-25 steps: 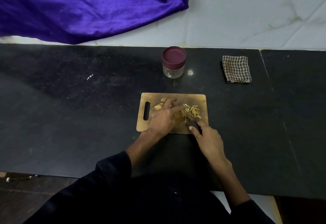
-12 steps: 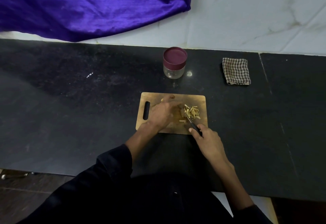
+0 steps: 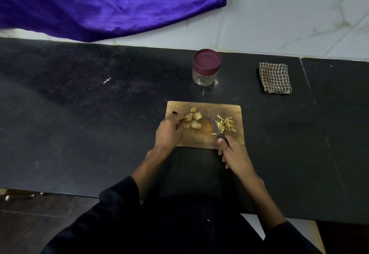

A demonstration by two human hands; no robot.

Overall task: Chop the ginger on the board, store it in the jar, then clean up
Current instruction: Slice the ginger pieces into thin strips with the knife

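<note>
A wooden cutting board (image 3: 205, 140) lies on the black counter. Several whole ginger chunks (image 3: 194, 120) sit on its left half, and a pile of cut ginger strips (image 3: 226, 124) lies on its right half. My left hand (image 3: 168, 131) rests at the board's left side, its curled fingers touching the nearest chunk. My right hand (image 3: 235, 154) grips the black handle of a knife (image 3: 215, 125), whose blade points away between the two ginger piles. Beyond the board stands a clear glass jar (image 3: 205, 68) with a maroon lid on it.
A folded checked cloth (image 3: 275, 78) lies on the counter at the back right. A purple fabric (image 3: 103, 3) hangs over the white marble wall at the back left. The black counter (image 3: 79, 123) stretches wide to the left and right of the board.
My left hand moved from the board's middle to the left side by the whole chunks. The knife blade lifted off the cut strips and now lies between the piles.
</note>
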